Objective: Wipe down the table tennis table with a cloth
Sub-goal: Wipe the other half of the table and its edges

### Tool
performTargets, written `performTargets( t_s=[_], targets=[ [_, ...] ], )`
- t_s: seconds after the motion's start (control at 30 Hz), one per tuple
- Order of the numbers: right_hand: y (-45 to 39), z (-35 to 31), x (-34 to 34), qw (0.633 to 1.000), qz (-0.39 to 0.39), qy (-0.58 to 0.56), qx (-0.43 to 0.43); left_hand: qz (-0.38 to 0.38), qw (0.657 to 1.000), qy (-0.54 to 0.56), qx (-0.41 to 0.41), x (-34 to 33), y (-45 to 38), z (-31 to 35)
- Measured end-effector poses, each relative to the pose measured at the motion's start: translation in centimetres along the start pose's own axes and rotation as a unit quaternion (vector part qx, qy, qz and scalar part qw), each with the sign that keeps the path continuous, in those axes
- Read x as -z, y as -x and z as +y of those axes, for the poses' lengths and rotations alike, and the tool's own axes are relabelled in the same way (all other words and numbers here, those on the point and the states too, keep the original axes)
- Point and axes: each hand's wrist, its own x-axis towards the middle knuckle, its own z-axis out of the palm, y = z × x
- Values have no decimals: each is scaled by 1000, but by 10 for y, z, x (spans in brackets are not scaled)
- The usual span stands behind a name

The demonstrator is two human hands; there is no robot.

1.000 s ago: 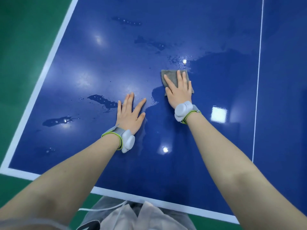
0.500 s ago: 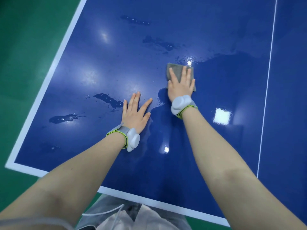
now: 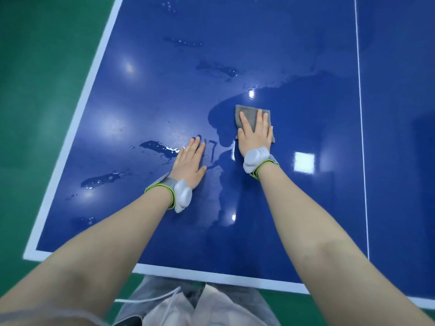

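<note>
The blue table tennis table (image 3: pixel 150 95) fills the head view, its surface glossy and wet in patches. A small grey cloth (image 3: pixel 250 116) lies flat on it right of centre. My right hand (image 3: pixel 255 135) presses down on the cloth with straight fingers and covers its near half. My left hand (image 3: pixel 190 163) rests flat on the bare table to the left of the cloth, fingers straight and close together. Water puddles (image 3: pixel 157 147) lie just left of my left hand and further back.
A white border line (image 3: pixel 77 114) marks the table's left edge, and another runs along the near edge (image 3: pixel 211 277). A thin white centre line (image 3: pixel 361 137) runs down the right side. Green floor (image 3: pixel 35 90) lies beyond the left edge.
My right hand has slid the cloth slightly towards me and to the right across the wet patch. The fingers of my left hand have drawn closer together while it stays flat on the table.
</note>
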Motion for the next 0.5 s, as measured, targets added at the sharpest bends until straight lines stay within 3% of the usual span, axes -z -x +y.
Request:
performTargets(
  t_s=[0.13, 0.4, 0.5],
  targets=[
    [17, -32, -11, 1000, 6, 16, -7, 4, 1000, 2, -20, 1, 12, -11],
    [63, -64, -32, 984, -27, 0, 176, -5, 999, -18, -51, 7, 28, -36],
    [67, -44, -34, 992, 10, -21, 123, -12, 998, -28, -61, 10, 36, -48]
  ],
)
